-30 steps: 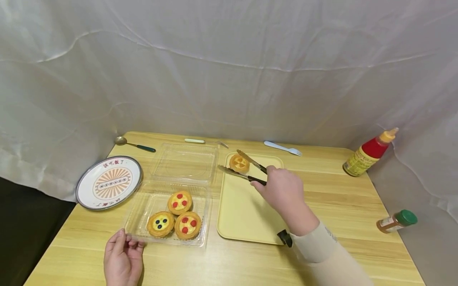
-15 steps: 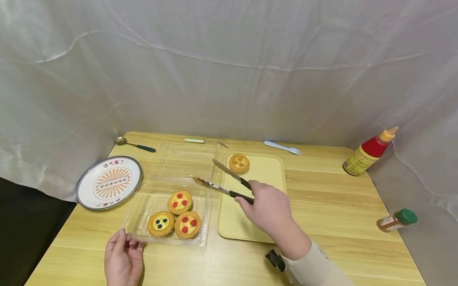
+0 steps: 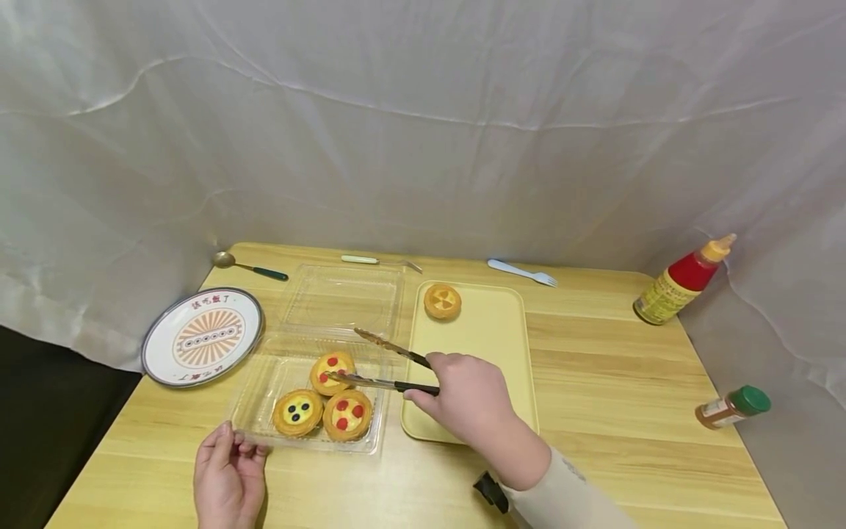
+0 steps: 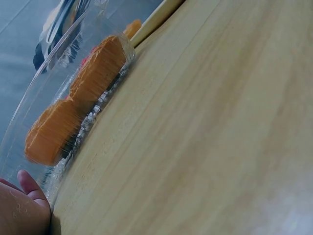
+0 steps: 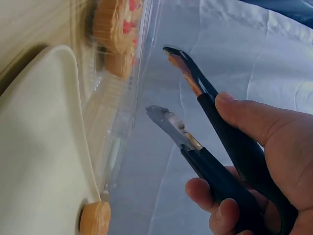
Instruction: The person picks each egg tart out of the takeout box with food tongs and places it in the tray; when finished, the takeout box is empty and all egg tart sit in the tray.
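Note:
My right hand (image 3: 471, 397) grips black-handled metal tongs (image 5: 234, 137), their arms spread apart with nothing between the tips. In the head view the tongs reach over a clear plastic container (image 3: 254, 411), one tip across a tart with red dots (image 3: 330, 361). Beside that tart lie another red-dotted tart (image 3: 347, 416) and a tart with dark blue dots (image 3: 297, 414). At the container's near left corner, my left hand (image 3: 230, 474) pinches the rim between thumb and curled fingers. A tart with a crossed top (image 3: 442, 302) sits on the yellow tray (image 3: 472, 330).
The container's lid (image 3: 344, 297) lies folded back. To the left is a patterned plate (image 3: 208, 338), with a spoon (image 3: 264, 273) behind it. Two forks, one pale blue (image 3: 522, 272), lie along the back. A red sauce bottle (image 3: 684, 283) and green-capped jar (image 3: 734, 408) stand at the right.
My right hand has carried the tongs left and nearer, from around the crossed-top tart on the tray to above the container. That tart stays on the tray; my left hand has hardly moved.

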The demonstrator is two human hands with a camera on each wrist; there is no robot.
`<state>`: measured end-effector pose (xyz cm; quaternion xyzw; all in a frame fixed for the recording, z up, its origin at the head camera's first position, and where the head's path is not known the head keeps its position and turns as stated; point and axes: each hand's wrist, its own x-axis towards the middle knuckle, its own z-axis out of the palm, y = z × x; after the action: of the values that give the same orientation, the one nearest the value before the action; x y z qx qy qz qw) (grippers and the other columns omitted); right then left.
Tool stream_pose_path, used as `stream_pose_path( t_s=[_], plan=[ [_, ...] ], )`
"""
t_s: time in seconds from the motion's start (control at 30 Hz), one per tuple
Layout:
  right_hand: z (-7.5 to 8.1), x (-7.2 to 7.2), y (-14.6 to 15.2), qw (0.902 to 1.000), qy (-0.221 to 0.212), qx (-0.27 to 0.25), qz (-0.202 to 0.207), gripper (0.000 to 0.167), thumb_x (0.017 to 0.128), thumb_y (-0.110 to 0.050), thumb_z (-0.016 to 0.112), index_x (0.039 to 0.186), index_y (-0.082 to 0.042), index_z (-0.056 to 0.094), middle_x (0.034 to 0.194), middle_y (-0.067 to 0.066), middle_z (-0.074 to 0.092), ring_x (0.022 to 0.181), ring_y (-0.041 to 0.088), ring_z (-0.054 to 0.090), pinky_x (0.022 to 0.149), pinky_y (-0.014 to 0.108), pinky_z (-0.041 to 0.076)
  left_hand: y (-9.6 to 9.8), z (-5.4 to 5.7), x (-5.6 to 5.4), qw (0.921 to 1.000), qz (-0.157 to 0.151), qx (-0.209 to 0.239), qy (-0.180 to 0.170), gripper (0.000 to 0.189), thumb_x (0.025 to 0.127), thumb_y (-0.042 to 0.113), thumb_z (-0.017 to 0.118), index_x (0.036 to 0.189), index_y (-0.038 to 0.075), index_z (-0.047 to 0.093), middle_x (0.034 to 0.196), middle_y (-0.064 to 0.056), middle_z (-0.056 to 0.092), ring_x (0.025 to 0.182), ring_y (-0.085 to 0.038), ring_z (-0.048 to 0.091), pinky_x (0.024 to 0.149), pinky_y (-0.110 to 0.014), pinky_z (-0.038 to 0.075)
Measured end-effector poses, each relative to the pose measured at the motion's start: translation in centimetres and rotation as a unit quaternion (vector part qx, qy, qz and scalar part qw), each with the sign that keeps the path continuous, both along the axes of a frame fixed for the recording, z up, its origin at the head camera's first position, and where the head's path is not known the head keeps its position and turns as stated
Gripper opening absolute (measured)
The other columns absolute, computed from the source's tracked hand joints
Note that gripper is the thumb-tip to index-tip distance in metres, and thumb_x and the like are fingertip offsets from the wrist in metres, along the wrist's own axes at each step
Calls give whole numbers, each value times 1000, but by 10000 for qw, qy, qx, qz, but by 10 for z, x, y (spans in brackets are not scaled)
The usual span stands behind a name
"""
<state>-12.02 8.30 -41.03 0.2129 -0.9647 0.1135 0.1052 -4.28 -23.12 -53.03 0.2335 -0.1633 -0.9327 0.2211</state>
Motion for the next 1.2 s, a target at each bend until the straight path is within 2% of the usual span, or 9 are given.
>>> stream_pose_path(
  t_s=[0.13,0.5,0.8,1.2],
  plan=[
    [-3,-2,-7,9997,-125,197,102,45,82,-58,86,81,-19,64,63,-9,55,52,11,52,42,31,41,0,0,0,10000,12,-3,-15,9,108,6,57,101,1,59,80,-9,54,68,-18,51,58,-34,49],
    [-8,-4,-23,9979,-181,568,260,46,83,-58,86,84,-15,68,60,-4,54,54,16,59,43,34,45,1,-1,1,9999,6,0,103,8,109,5,56,103,0,59,81,-9,53,68,-18,51,59,-34,50],
    [-10,-4,-29,9976,-161,631,240,47,83,-58,86,81,-15,67,60,-3,55,54,17,60,42,34,45,0,-1,0,10000,10,20,46,8,108,5,56,102,1,59,81,-9,53,68,-18,51,59,-34,49],
    [-6,-2,-40,9942,-479,965,24,49,83,-61,84,79,-15,66,60,-3,53,52,16,58,42,34,45,0,-1,0,10000,33,46,80,10,108,5,58,100,0,60,80,-10,55,67,-19,51,58,-34,50]
  ],
)
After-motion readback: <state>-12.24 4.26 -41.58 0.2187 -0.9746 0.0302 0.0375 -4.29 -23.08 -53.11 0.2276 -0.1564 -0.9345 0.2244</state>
